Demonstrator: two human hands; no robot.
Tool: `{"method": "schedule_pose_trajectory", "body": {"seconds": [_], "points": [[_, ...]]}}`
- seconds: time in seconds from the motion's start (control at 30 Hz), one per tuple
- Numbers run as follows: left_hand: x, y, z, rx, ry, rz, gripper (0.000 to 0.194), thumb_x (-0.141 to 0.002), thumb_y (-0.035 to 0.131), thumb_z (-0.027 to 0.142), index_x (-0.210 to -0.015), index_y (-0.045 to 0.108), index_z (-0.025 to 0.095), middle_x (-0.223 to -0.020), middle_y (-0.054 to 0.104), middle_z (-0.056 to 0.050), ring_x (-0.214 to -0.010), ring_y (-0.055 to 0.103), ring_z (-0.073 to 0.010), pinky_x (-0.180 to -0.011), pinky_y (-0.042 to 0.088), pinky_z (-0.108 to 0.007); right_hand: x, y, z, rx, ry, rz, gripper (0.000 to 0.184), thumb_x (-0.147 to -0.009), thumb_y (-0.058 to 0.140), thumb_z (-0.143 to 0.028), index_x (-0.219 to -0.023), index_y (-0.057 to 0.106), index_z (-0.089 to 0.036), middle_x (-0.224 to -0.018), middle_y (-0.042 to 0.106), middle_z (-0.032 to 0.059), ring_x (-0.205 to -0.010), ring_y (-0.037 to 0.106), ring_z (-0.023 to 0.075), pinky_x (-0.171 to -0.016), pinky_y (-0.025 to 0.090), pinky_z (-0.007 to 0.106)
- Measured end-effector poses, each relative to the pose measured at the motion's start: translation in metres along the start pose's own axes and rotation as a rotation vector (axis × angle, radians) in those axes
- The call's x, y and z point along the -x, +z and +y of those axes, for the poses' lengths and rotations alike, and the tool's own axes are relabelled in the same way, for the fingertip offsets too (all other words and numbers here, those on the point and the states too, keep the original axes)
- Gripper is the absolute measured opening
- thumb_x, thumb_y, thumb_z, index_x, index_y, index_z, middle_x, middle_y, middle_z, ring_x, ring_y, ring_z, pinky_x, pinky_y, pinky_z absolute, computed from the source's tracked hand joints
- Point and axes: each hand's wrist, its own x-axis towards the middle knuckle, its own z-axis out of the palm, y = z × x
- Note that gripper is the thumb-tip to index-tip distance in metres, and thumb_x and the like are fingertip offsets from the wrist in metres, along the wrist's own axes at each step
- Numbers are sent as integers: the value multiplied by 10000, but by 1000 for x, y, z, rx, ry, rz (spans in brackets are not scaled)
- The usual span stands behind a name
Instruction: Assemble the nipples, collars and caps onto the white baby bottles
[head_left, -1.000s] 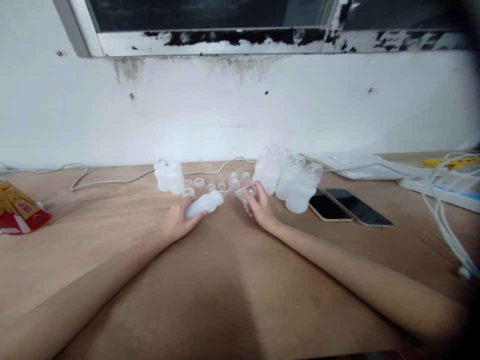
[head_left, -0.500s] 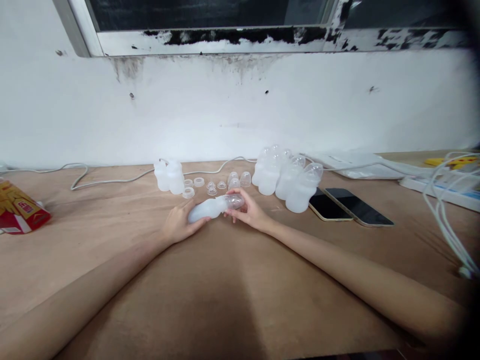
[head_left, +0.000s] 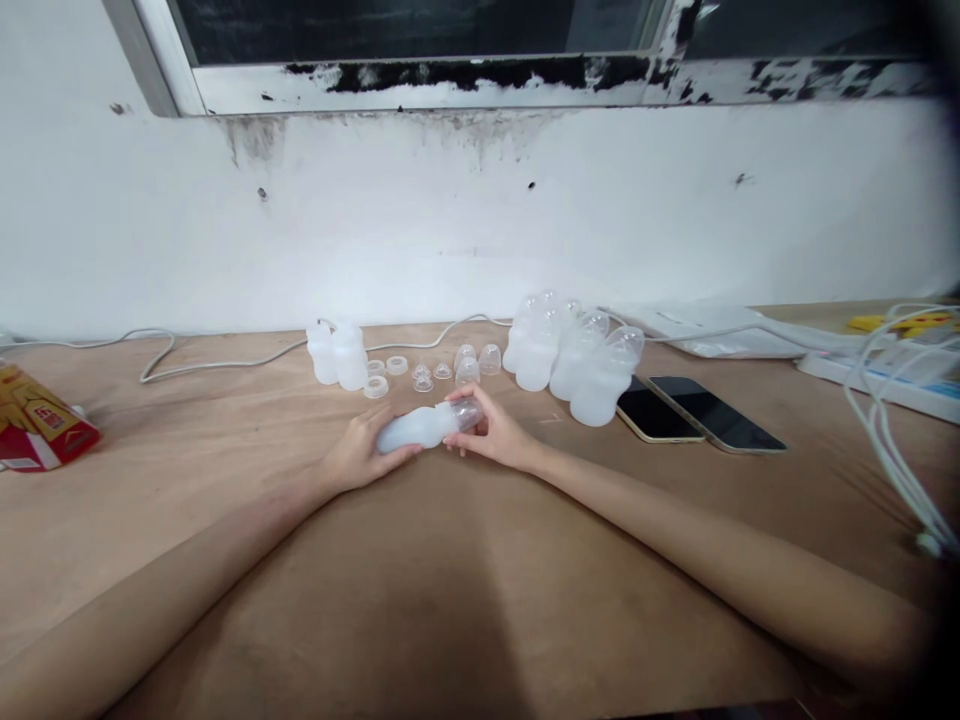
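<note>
A frosted white baby bottle lies tilted on its side between my hands, low over the table. My left hand is wrapped round its base end. At the other end, the fingers and thumb of my right hand close round the collar, where a clear dome cap covers the top. Just behind stand loose clear dome caps, several clear nipples and white screw rings. Two bottles without caps stand at the back left.
Several capped bottles stand in a group at the right. Beside them lie two phones. A red and yellow box is at the far left. White cables hang at the right, and a thin cable runs along the wall.
My right hand has shifted slightly left and down along the cap toward the collar. The cap end of the bottle has dipped a little. My left hand keeps its hold.
</note>
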Motion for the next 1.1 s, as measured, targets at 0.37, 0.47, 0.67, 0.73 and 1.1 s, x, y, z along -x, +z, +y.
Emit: {"method": "schedule_pose_trajectory", "body": {"seconds": [0.37, 0.47, 0.67, 0.73, 1.1], "points": [[-4, -6, 0, 351, -195, -117, 402, -693, 530, 446, -965, 559, 152, -871, 611, -17, -785, 548, -177, -683, 415, -246, 1, -1, -15, 240, -166, 41, 406, -679, 591, -331, -984, 348, -215, -975, 487, 51, -717, 554, 138, -658, 464, 328], [-5, -8, -1, 568, -265, -228, 392, -716, 503, 436, -974, 545, 144, -827, 603, -19, -728, 550, -162, -617, 418, -232, 1, -8, -31, 427, -263, 5, 401, -679, 592, -337, -989, 373, -206, -988, 487, 56, -858, 512, 177, -684, 451, 323], [-10, -1, -4, 617, -186, -204, 357, -696, 556, 374, -978, 533, 157, -921, 589, -31, -842, 540, -172, -734, 426, -267, 0, -20, -63, 689, -321, -134, 366, -703, 554, -330, -1007, 394, -203, -1026, 488, 67, -850, 497, 177, -605, 439, 277], [-12, 3, -6, 616, -162, -126, 379, -696, 559, 360, -1015, 510, 160, -1024, 559, -51, -939, 513, -183, -803, 415, -289, 1, -26, -72, 748, -296, -135, 402, -701, 549, -323, -1047, 379, -210, -1051, 485, 69, -841, 504, 176, -603, 431, 270], [-14, 4, -6, 467, -275, -52, 404, -719, 512, 410, -1022, 503, 142, -930, 557, -66, -852, 549, -171, -753, 445, -314, 5, -93, -103, 1481, 213, 87, 362, -687, 470, -389, -981, 482, -179, -1004, 512, 93, -712, 545, 220, -557, 376, 315]]}}
